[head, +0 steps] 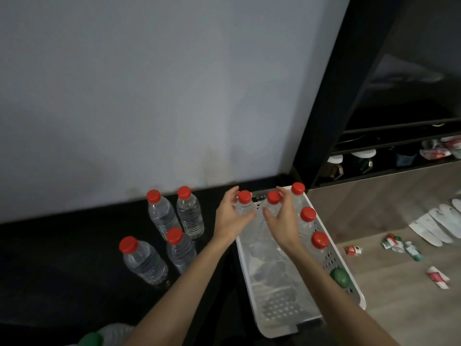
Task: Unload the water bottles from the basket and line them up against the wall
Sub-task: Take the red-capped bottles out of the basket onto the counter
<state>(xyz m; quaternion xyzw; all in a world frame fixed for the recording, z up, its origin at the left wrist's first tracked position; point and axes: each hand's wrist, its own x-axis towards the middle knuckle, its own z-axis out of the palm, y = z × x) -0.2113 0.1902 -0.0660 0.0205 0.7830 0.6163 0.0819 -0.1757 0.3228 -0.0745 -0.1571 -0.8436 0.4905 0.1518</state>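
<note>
A white perforated basket (282, 318) sits on the dark floor, holding several clear water bottles with red caps. My left hand (230, 218) grips a red-capped bottle (245, 199) at the basket's far end. Beside it, my right hand (283, 222) grips another red-capped bottle (273, 199). Three more red-capped bottles (308, 216) stand along the basket's right wall, and a green-capped one (339, 277) stands nearer to me. Several red-capped bottles (189, 213) stand on the floor to the left, two of them close to the grey wall (149, 96).
A dark shelf unit (374, 156) with jars stands at the right. Crumpled labels (396, 245) and white strips (434, 226) lie on the wooden floor right of the basket. Another green-capped bottle (91, 339) shows at the bottom left edge.
</note>
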